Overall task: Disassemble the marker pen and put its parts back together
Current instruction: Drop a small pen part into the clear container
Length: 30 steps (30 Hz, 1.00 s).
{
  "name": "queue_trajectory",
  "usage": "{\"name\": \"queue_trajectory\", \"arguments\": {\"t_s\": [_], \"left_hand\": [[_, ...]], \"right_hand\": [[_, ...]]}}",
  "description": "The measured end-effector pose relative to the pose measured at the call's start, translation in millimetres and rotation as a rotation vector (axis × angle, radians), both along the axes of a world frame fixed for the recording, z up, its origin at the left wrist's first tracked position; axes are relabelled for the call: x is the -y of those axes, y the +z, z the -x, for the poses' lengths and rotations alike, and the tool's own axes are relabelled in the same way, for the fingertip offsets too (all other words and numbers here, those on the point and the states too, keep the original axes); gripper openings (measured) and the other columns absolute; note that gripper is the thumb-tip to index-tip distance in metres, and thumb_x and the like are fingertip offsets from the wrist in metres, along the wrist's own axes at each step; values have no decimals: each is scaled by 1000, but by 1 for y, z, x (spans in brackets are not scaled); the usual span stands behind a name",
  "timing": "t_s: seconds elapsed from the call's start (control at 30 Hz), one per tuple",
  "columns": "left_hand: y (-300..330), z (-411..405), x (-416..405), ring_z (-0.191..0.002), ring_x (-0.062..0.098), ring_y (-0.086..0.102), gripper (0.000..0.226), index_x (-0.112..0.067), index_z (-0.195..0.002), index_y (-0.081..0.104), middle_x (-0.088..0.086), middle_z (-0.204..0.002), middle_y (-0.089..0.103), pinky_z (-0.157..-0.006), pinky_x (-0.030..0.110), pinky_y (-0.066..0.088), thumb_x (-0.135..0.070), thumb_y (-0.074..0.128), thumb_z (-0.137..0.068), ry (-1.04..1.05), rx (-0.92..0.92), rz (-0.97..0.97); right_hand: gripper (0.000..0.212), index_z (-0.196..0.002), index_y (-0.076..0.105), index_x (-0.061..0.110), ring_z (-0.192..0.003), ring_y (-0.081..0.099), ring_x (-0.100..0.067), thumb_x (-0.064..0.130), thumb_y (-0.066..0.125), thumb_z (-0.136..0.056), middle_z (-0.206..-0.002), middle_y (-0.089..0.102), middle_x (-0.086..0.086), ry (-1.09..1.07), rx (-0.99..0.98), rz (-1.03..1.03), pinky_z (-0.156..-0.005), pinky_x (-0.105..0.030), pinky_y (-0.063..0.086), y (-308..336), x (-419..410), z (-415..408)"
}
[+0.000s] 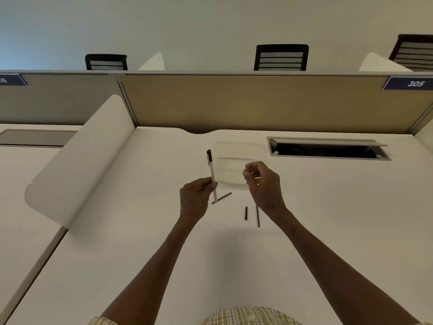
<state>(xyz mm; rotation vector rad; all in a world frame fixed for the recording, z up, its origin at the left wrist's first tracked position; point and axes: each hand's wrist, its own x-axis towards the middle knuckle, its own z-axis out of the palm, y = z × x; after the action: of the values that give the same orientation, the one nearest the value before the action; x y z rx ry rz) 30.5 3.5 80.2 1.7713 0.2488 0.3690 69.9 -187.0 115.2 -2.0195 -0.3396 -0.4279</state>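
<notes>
You've got 2 hands in view: left hand (195,195), right hand (263,184). 1 marker body (212,174), capped, upright. 3 loose dark parts on the counter (140,231): 1 grey rod (222,198), 1 short black piece (246,213), 1 long thin rod (258,215). 1 clear tray (239,148). 1 open cable hatch (328,148). 3 chairs behind the divider.

A dark blue number plate (410,83) at the right end of the tan partition (234,102) is showing "305" in white. Another blue plate (10,80) at the far left is showing only "06", its start cut off.
</notes>
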Motion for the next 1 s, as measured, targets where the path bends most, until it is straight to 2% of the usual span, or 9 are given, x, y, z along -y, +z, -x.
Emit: {"name": "queue_trajectory", "arguments": {"t_s": [0.07, 0.13, 0.2, 0.33, 0.5, 0.63, 0.73, 0.83, 1.0], "left_hand": [[-2, 2, -1, -81, 13, 73, 13, -25, -95, 79, -4, -86, 79, -79, 34, 59, -18, 75, -83, 30, -33, 95], [-4, 4, -1, -79, 15, 73, 13, -23, -96, 78, -2, -82, 79, -75, 32, 58, -18, 75, -84, 51, -53, 176], [-5, 6, -1, -81, 16, 74, 13, -21, -97, 78, -2, -82, 79, -77, 30, 58, -19, 75, -84, 58, -74, 224], [-8, 10, -2, -86, 19, 74, 15, -15, -99, 77, 3, -85, 79, -78, 28, 59, -18, 75, -85, 61, -93, 329], [-12, 10, -8, -88, 19, 74, 15, -13, -99, 77, 5, -86, 78, -78, 27, 59, -15, 76, -84, 74, -99, 398], [-17, 8, -16, -89, 20, 74, 17, -9, -101, 76, 7, -87, 78, -80, 28, 59, -14, 75, -84, 101, -121, 422], [-21, 6, -22, -89, 20, 74, 16, -9, -101, 76, 6, -87, 78, -79, 28, 59, -13, 74, -85, 123, -134, 426], [-25, 3, -25, -88, 20, 74, 17, -7, -102, 76, 7, -87, 78, -79, 27, 59, -12, 74, -85, 141, -142, 438], [-29, 0, -28, -88, 20, 74, 16, -9, -101, 76, 7, -87, 78, -77, 25, 59, -13, 74, -85, 147, -149, 448]], "right_hand": [[6, -86, 67, 8, -73, 64, -13, 2, 65, -86, -81, 71, -2, -15, 17, 64, -67, -9, 45, -9, 7, 0], [7, -81, 69, 6, -71, 64, -14, 0, 67, -83, -78, 71, -3, -8, 9, 128, -68, -13, 46, -17, 9, -1], [6, -80, 70, 5, -70, 64, -16, 0, 68, -82, -76, 71, -5, 8, -11, 196, -68, -19, 46, -25, 7, -4], [7, -82, 72, 8, -73, 62, -20, 6, 65, -84, -77, 68, -7, 73, -113, 324, -69, -29, 48, -47, -5, -11], [20, -94, 70, 4, -92, 60, -27, 12, 52, -92, -92, 66, -12, 178, -205, 575, -81, -41, 48, -73, -25, -26], [25, -104, 64, 11, -102, 53, -25, 14, 40, -97, -101, 58, -10, 261, -233, 740, -79, -30, 43, -87, -36, -38], [27, -110, 63, 12, -104, 51, -25, 11, 40, -96, -105, 55, -10, 300, -185, 844, -78, -33, 46, -92, -41, -48], [24, -97, 67, 10, -99, 51, -25, 8, 42, -94, -99, 53, -9, 341, -164, 906, -76, -39, 51, -93, -45, -56], [20, -82, 62, 8, -92, 51, -24, 11, 46, -93, -92, 52, -7, 363, -139, 918, -66, -38, 49, -103, -48, -61]]}}
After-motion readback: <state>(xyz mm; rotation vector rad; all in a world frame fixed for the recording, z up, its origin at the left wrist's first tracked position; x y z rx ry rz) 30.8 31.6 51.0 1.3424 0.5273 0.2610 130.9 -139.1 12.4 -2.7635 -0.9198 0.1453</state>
